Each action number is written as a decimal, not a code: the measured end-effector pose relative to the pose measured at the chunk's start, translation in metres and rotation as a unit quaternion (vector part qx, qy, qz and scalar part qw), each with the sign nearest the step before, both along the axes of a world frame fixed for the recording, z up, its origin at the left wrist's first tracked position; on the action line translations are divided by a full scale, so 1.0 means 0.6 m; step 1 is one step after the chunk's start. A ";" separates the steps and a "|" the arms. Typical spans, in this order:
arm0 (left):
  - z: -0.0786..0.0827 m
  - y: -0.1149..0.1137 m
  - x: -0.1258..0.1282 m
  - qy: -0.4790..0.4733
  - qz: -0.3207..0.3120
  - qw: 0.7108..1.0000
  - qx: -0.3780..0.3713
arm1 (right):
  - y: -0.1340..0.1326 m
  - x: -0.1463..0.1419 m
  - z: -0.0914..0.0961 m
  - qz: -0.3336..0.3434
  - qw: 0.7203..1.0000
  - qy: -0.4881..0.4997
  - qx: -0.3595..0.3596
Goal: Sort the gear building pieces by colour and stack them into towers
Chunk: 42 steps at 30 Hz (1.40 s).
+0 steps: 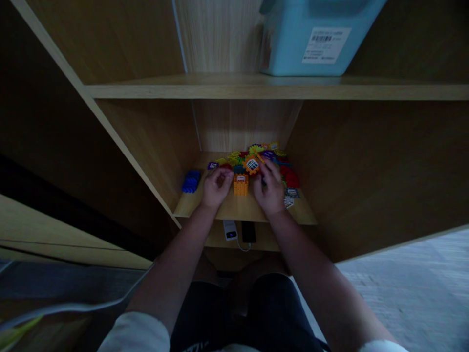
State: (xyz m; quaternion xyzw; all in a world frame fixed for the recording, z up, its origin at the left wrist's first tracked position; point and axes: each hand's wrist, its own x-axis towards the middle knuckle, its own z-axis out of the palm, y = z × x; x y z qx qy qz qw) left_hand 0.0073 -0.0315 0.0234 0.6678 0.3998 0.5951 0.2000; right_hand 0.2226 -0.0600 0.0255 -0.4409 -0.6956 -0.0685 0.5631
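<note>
My right hand (pixel 270 189) pinches an orange plastic building piece (pixel 260 157), seen nearly edge-on, above a pile of gear-edged pieces. Just left of those fingertips is an orange gear-shaped piece (pixel 252 165) with a white window print; whether the hand touches it I cannot tell. My left hand (pixel 217 187) is closed, thumb and fingers curled together, with nothing visible in it. Between the two hands stands a neat stack of orange pieces (pixel 241 186), close to the left fingertips. A stack of blue pieces (pixel 191 181) lies left of my left hand.
Red pieces (pixel 289 176) and a white-patterned piece (pixel 289 201) lie right of my right hand. Yellow pieces (pixel 234 156) lie at the back. A shelf board (pixel 234 91) runs overhead, bearing a light-blue bin (pixel 308 44). Below are a white device (pixel 230 230) and a black one (pixel 248 232).
</note>
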 end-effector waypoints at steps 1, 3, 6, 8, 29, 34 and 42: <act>0.004 -0.005 0.003 0.009 -0.013 1.000 0.006 | -0.002 -0.006 -0.002 0.028 0.999 -0.019 -0.007; 0.009 -0.010 0.009 0.022 -0.027 0.999 0.016 | -0.002 -0.017 -0.008 0.087 0.994 -0.054 -0.025; 0.009 -0.010 0.013 0.033 -0.025 0.999 0.025 | -0.001 -0.026 -0.017 0.141 0.986 -0.090 -0.027; 0.007 -0.008 0.013 0.028 -0.016 0.999 0.023 | -0.002 -0.028 -0.016 0.142 0.985 -0.098 -0.007; -0.012 0.010 0.010 -0.030 0.107 0.992 0.066 | 0.020 -0.016 -0.021 0.110 0.966 0.217 -0.090; -0.008 0.009 0.006 0.043 0.108 0.983 0.141 | 0.014 -0.011 -0.017 0.048 0.974 0.213 -0.063; -0.006 0.002 0.005 0.109 0.093 0.974 0.177 | 0.012 -0.023 -0.014 0.152 0.949 0.262 -0.083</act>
